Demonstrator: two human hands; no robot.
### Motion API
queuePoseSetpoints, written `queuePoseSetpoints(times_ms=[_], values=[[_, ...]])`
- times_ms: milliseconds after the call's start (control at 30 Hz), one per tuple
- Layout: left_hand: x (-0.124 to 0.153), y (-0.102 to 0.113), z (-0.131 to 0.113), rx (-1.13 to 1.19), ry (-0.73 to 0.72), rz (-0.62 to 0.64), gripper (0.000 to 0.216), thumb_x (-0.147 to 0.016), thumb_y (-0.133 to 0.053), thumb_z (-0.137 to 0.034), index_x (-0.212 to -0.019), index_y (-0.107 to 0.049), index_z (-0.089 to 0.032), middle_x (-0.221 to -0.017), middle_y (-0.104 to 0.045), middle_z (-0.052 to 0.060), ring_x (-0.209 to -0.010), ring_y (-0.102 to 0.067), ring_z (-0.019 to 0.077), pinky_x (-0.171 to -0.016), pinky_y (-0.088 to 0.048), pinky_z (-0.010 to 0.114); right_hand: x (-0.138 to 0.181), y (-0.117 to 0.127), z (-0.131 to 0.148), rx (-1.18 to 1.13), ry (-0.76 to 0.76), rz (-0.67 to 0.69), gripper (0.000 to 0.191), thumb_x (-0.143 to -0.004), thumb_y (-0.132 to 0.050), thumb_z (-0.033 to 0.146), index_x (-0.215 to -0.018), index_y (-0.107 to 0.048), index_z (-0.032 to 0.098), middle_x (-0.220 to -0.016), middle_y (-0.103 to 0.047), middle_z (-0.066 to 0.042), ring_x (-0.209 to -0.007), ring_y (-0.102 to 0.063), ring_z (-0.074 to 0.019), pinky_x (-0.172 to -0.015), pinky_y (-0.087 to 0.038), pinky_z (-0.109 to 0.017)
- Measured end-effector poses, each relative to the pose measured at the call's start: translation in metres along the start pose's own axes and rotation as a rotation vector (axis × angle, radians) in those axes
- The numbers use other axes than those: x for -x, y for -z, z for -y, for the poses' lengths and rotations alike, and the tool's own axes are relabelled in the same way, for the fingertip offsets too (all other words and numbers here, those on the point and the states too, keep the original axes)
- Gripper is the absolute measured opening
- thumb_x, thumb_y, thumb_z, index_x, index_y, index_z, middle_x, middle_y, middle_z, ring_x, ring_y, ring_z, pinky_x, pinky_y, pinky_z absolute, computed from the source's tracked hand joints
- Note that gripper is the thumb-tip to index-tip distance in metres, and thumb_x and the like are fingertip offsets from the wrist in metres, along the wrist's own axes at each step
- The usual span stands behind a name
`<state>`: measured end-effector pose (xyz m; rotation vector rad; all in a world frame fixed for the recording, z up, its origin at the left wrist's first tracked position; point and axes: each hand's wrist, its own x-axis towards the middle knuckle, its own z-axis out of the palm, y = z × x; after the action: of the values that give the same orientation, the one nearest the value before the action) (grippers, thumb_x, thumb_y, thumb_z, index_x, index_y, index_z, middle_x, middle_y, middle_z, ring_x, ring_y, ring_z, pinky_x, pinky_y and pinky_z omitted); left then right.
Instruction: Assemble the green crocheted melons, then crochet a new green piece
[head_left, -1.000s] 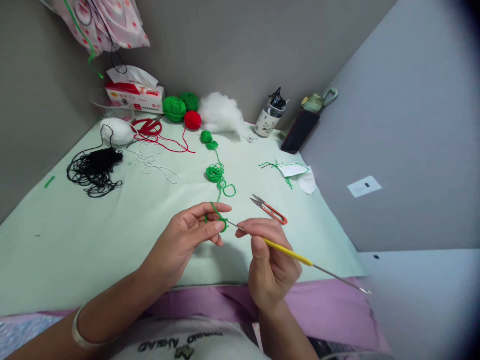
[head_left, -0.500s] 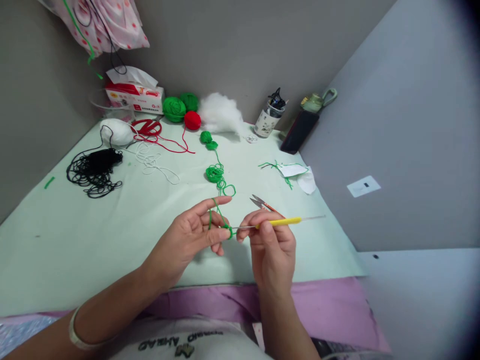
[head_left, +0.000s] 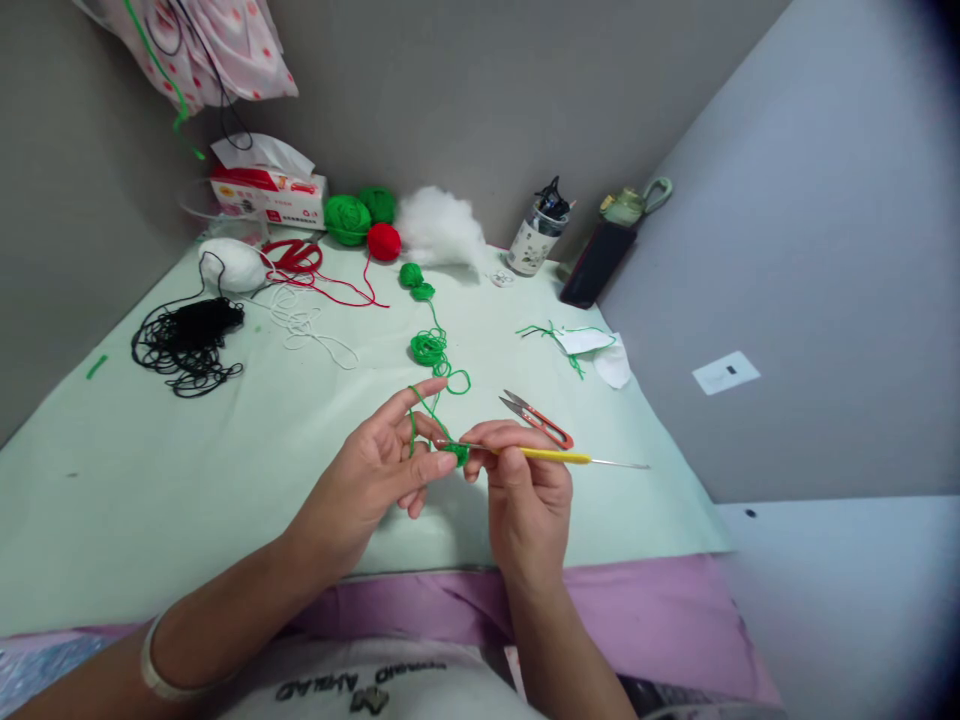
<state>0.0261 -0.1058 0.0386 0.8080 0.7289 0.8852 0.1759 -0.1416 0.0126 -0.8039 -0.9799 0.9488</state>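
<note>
My left hand (head_left: 390, 455) pinches a small green crochet piece (head_left: 459, 454) between thumb and fingers. Green yarn loops over its raised index finger and runs back to a loose green yarn bundle (head_left: 428, 348). My right hand (head_left: 529, 490) grips a crochet hook (head_left: 555, 455) by its yellow handle. The hook's metal tip lies at the top of the green piece, against the yarn; whether it passes through a stitch is too small to tell. Just beyond my right hand lie orange-handled thread snips (head_left: 540, 418).
Behind are green yarn balls (head_left: 348, 220), a red ball (head_left: 384, 242), white stuffing (head_left: 442, 230), a pen cup (head_left: 534, 240) and a dark bottle (head_left: 600, 262). At left lie black yarn (head_left: 195, 335), white yarn (head_left: 234, 264), red-handled scissors (head_left: 292, 257) and a tissue box (head_left: 270, 195).
My right hand has shifted left with the hook, whose tip now reaches past the green piece. My left index finger has moved slightly left and up. The snips show more fully.
</note>
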Motion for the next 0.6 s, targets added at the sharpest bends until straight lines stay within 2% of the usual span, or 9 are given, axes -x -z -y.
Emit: queuePoseSetpoints(times_ms=[200, 333, 467, 600], values=[[0.0019, 0.0012, 0.0003, 0.02, 0.024, 0.006, 0.065, -0.081, -0.084, -0.019, -0.141, -0.057, -0.026, -0.091, -0.061, -0.005, -0.044, -0.041, -0.0016, -0.04, -0.042, 0.013, -0.0048, -0.0015, 0.0015, -0.127, -0.16, -0.052, 0.016, -0.095, -0.069, 0.036, -0.088, -0.073, 0.022, -0.087, -0.076, -0.002, -0.059, -0.062, -0.0093, -0.059, -0.053, -0.024], [0.0014, 0.0012, 0.0002, 0.047, 0.046, -0.01, 0.067, -0.082, -0.083, -0.019, -0.142, -0.055, -0.024, -0.092, -0.062, -0.004, -0.042, -0.04, -0.0023, -0.039, -0.04, 0.013, -0.0079, -0.001, 0.0023, -0.143, -0.2, -0.056, 0.019, -0.095, -0.068, 0.038, -0.086, -0.069, 0.021, -0.081, -0.075, -0.001, -0.057, -0.062, -0.0095, -0.056, -0.053, -0.023], [0.0016, 0.002, 0.0001, 0.044, 0.044, -0.01, 0.066, -0.083, -0.082, -0.021, -0.143, -0.054, -0.024, -0.092, -0.062, -0.004, -0.041, -0.039, -0.0027, -0.04, -0.04, 0.013, -0.0075, 0.0002, 0.0029, -0.076, -0.164, -0.054, 0.021, -0.096, -0.065, 0.038, -0.086, -0.067, 0.02, -0.082, -0.076, -0.002, -0.057, -0.063, -0.0107, -0.057, -0.054, -0.025], [0.0019, 0.0033, 0.0002, -0.008, 0.006, -0.012, 0.069, -0.083, -0.083, -0.021, -0.145, -0.053, -0.026, -0.092, -0.062, -0.004, -0.043, -0.041, -0.0017, -0.041, -0.042, 0.013, -0.0038, 0.0014, 0.0031, -0.009, -0.056, -0.045, 0.018, -0.1, -0.061, 0.033, -0.09, -0.07, 0.021, -0.087, -0.077, -0.003, -0.062, -0.067, -0.0114, -0.061, -0.057, -0.026]])
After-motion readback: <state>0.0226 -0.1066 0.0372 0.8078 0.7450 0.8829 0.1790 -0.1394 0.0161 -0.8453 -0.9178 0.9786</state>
